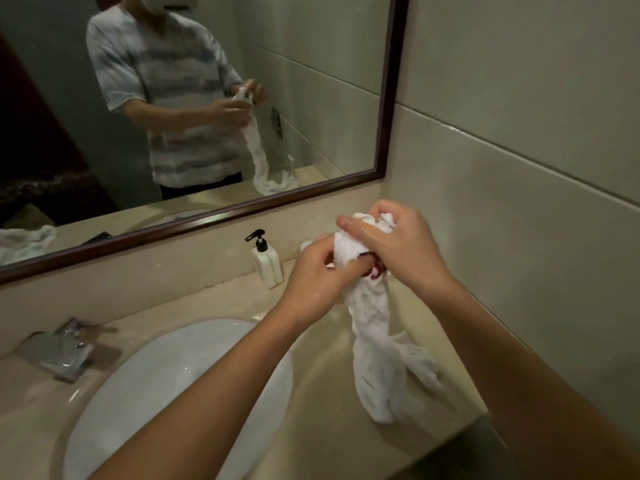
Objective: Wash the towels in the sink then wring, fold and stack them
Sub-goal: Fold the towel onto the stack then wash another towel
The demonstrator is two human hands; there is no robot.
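A wet white towel [375, 344] hangs twisted into a rope, its upper end bunched between both hands above the counter right of the sink [166, 368]. My left hand [318, 275] pinches the bunched top from the left, and my right hand [394, 244] grips it from above and the right. The towel's lower end rests crumpled on the beige counter [322, 410]. A small red mark shows on the cloth just under my hands.
A white soap dispenser [266, 261] with a black pump stands behind the sink. The chrome tap [59, 355] sits at the left. A dark-framed mirror [384, 98] reflects a person and another white towel lying at the left. A tiled wall closes the right side.
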